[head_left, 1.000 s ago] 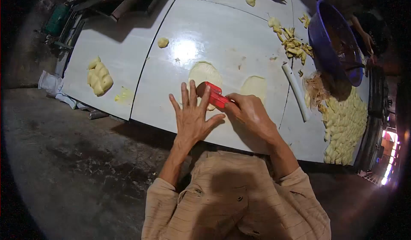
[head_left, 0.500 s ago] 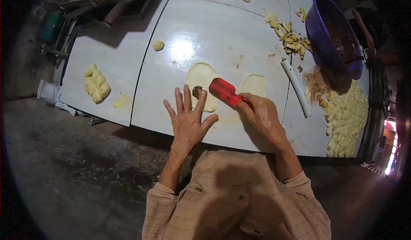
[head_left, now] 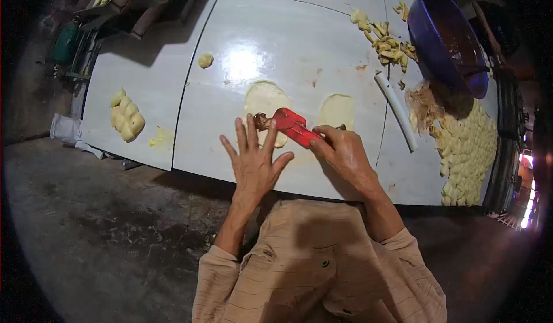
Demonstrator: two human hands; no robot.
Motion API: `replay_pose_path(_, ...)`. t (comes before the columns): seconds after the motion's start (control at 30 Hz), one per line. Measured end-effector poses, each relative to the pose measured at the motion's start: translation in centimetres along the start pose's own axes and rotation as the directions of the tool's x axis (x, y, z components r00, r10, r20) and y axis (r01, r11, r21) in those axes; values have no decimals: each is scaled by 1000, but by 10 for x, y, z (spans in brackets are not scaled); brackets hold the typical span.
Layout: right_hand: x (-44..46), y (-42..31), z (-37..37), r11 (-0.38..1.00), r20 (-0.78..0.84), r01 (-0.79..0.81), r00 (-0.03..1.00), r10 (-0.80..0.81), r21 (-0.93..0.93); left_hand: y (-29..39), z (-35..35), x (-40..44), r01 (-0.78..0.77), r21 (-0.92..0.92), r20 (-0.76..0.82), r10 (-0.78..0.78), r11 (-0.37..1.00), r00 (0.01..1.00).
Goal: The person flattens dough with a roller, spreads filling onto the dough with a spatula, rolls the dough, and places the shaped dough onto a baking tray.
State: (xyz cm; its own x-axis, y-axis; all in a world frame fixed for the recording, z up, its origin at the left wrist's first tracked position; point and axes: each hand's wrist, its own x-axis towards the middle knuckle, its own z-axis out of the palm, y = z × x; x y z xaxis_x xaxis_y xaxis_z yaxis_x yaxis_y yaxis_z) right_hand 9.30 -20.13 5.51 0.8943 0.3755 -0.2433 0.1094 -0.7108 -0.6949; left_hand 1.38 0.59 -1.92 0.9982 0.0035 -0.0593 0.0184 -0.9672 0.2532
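Observation:
My right hand (head_left: 345,157) grips a red scraper (head_left: 292,126), its blade over the right part of a flat oval of dough (head_left: 266,96). Dark brown filling (head_left: 261,120) lies on that dough, left of the blade. My left hand (head_left: 253,160) has its fingers spread, the fingertips at the dough's lower left part and close to the filling. A second flat dough piece (head_left: 336,108) is just beyond my right hand, with a dark spot near its lower edge, partly hidden by the fingers.
A small dough ball (head_left: 205,60) and a braided-looking dough mass (head_left: 126,117) lie to the left. At the right are a white rolling rod (head_left: 396,111), yellow strips (head_left: 391,46), a purple basin (head_left: 440,40) and many small dough pieces (head_left: 469,156). Racks (head_left: 138,12) stand upper left.
The red scraper moved right off the filling, then back left toward it. The brown filling is now smeared wider. My left hand stays spread beside it. The whole view has shifted slightly.

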Motion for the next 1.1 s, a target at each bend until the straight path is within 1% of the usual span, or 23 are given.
replay_pose_path(0.13,-2,7,7,999,-95,47,994,-49,-19,-2,1,-2,38,-14,-27,-39,999,999)
replay_pose_path(0.17,-1,2,3,998,-55,54,997,-55,-34,-2,1,-1,42,-21,-35,-42,999,998)
replay_pose_path(0.27,-2,7,5,998,-161,58,986,-54,23,1,-6,-5,31,-34,17,-31,999,999)
replay_pose_path(0.3,0,13,9,997,-200,75,977,-72,7,-1,-3,-9,-4,-41,6,4,999,1000)
replay_pose_path(0.4,-3,15,6,985,-95,111,988,-124,-133,-2,-4,-14,17,-62,16,-16,998,1000)
replay_pose_path(0.47,-3,9,0,999,-62,7,998,-4,41,-4,-1,-14,42,-43,5,-41,998,999)
replay_pose_path(0.53,-5,5,-11,964,-25,-138,989,147,228,-6,-1,-19,31,-44,-2,-31,999,1000)
replay_pose_path(0.57,-5,22,-5,938,-83,-76,990,110,338,-5,-6,-20,49,-28,39,-48,998,998)
replay_pose_path(0.6,-2,39,-5,954,-104,-48,991,82,296,-5,-11,-20,65,-5,65,-65,998,996)
replay_pose_path(0.63,-6,40,-20,850,-73,-137,977,201,509,-8,-1,-23,50,5,12,-50,999,999)
replay_pose_path(0.67,-11,42,-35,690,-22,-192,957,289,698,-8,-5,-23,65,-25,44,-64,998,997)
replay_pose_path(0.73,-18,61,-71,788,-259,-199,874,412,582,-15,8,-27,26,50,-27,-25,998,999)
replay_pose_path(0.77,-18,83,-87,805,-439,-54,815,377,591,-15,11,-26,18,45,-41,-16,999,999)
replay_pose_path(0.8,-17,114,-107,921,-661,28,705,257,388,-15,11,-26,19,47,-51,-17,999,999)
replay_pose_path(0.83,-21,121,-135,947,-774,-24,569,278,322,-14,12,-26,-3,48,-100,8,999,995)
replay_pose_path(0.87,-20,148,-165,990,-879,-135,468,89,28,-14,12,-25,-16,51,-114,22,999,993)
replay_pose_path(0.9,-19,151,-195,951,-913,-242,399,-81,-190,-15,14,-26,-26,56,-122,33,998,992)
replay_pose_path(0.93,-20,155,-220,852,-901,-361,351,-254,-380,-16,14,-28,-37,63,-126,45,997,991)
replay_pose_path(0.97,-21,175,-237,774,-857,-418,419,-299,-475,-15,12,-29,-40,39,-153,45,998,987)
replay_pose_path(1.03,-19,215,-256,582,-746,-490,560,-361,-649,-27,26,-31,-83,50,-221,92,995,971)
replay_pose_path(1.07,-25,203,-255,574,-758,-534,595,-267,-621,-29,30,-31,-98,54,-258,108,994,960)
replay_pose_path(1.1,-32,178,-253,562,-760,-570,626,-177,-600,-24,24,-31,-89,7,-260,88,996,962)
